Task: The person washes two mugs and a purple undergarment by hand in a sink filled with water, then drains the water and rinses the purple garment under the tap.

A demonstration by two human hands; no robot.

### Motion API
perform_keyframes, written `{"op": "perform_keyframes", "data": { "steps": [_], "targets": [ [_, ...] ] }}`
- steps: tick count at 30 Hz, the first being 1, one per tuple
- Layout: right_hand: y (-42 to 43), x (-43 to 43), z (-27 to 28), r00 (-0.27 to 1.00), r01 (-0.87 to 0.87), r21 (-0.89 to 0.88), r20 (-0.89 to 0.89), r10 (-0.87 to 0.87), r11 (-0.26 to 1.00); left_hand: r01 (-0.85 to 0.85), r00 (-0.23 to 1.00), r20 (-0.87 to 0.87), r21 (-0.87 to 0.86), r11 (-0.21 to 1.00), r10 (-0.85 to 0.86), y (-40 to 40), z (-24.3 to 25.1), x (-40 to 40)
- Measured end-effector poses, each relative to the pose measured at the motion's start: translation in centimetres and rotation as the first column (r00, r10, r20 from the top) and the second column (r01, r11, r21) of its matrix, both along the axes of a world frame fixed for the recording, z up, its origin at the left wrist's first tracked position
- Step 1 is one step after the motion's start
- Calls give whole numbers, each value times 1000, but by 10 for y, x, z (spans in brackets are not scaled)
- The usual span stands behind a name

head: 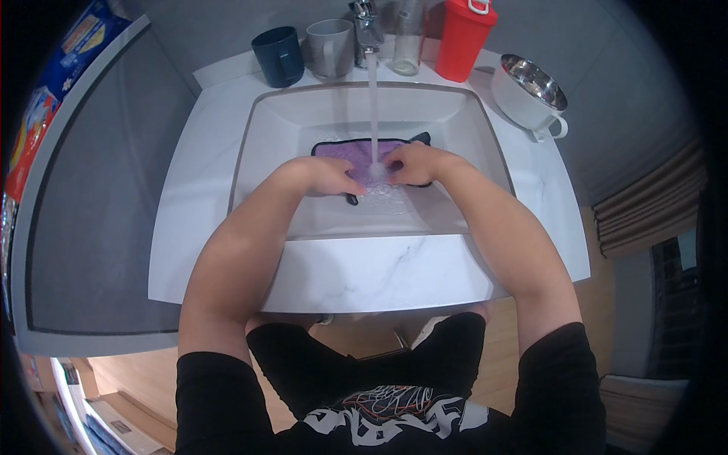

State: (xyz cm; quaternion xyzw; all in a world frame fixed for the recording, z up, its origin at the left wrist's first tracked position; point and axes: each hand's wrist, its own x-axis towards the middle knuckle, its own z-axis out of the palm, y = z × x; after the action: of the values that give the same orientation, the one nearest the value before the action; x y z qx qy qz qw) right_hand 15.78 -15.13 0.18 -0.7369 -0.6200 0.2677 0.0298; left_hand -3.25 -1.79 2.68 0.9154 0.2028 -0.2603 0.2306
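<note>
A purple cloth [350, 150] with black edging lies spread in the white sink basin [273, 142], under a stream of water [373, 102] that hits its middle. My left hand [330, 175] grips the cloth's left side, fingers and thumb on the fabric. A black end of the edging sticks out below that thumb. On the right side my right hand [418, 162] holds the cloth with curled fingers and covers part of it. A dark corner shows behind its knuckles. Shallow water ripples around the cloth.
The chrome faucet [367, 28] is running. Behind the basin stand a dark blue mug [278, 57], a grey mug [335, 51], a clear glass bottle [408, 40] and a red shaker bottle [465, 40]. A tilted white cup with metal lining [526, 99] rests on the marbled countertop [381, 270].
</note>
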Motion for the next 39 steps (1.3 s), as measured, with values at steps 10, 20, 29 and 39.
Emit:
{"op": "perform_keyframes", "data": {
  "steps": [10,20,29,39],
  "targets": [
    [0,1,0,1000,11,34,-17,-10,999,-31,1000,-1,-20,999,31,1,-4,1],
    [-1,4,-4,999,22,43,-39,-21,999,-44,999,-28,-45,998,43,-5,3,2],
    [1,6,-7,999,9,30,-36,-8,999,-39,999,0,-27,999,39,-4,2,2],
    [0,3,-4,999,11,21,-34,-10,1000,-31,1000,3,-36,999,31,-3,3,1]
  ]
}}
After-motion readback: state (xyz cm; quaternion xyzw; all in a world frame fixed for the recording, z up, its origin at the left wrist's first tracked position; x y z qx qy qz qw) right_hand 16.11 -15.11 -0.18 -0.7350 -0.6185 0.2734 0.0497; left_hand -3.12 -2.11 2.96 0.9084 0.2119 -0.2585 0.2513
